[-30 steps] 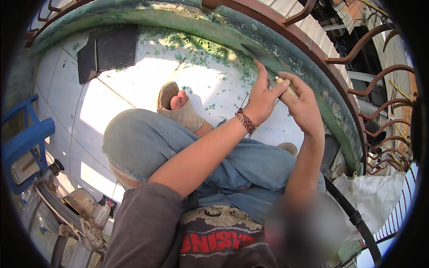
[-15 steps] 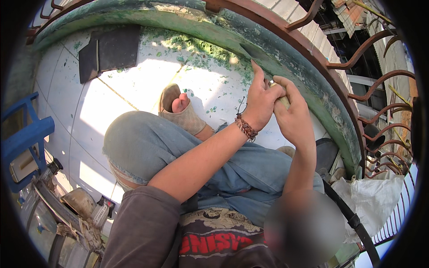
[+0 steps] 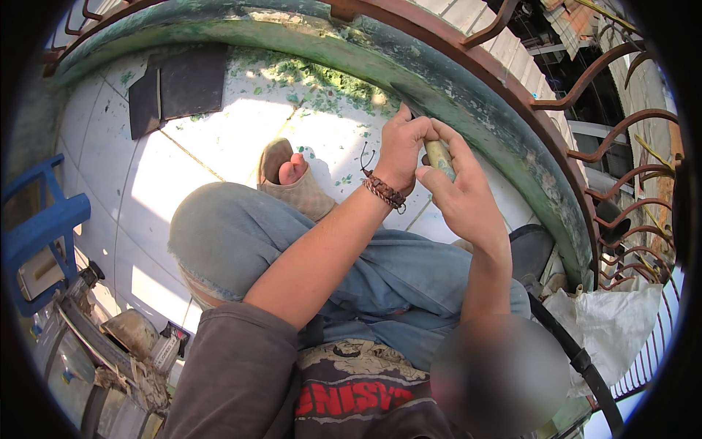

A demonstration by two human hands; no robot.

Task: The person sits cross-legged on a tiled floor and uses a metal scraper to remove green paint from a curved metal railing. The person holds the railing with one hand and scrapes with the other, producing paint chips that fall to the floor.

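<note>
A paint scraper with a pale, cylinder-shaped handle (image 3: 439,160) is held in both hands against the low curved wall, whose green paint is worn. Its dark blade (image 3: 406,100) lies along the inner face of this wall (image 3: 497,150). My left hand (image 3: 401,150), with a braided bracelet at the wrist, closes round the front of the tool, a finger stretched toward the blade. Closer to me, my right hand (image 3: 466,196) grips the handle, thumb on the near side and fingers over the far side. The blade's edge is partly hidden by my left fingers.
Green paint flakes (image 3: 314,91) litter the white tiled floor (image 3: 164,183). Dark flat sheets (image 3: 191,80) lie at the far left. A blue plastic stool (image 3: 51,227) stands left, near clutter. Brown metal railing (image 3: 552,104) tops the wall; a white sack (image 3: 610,318) lies right.
Both hands have shifted left along the wall with the scraper. My right hand's grip has opened up somewhat, so more of the handle shows between the hands.
</note>
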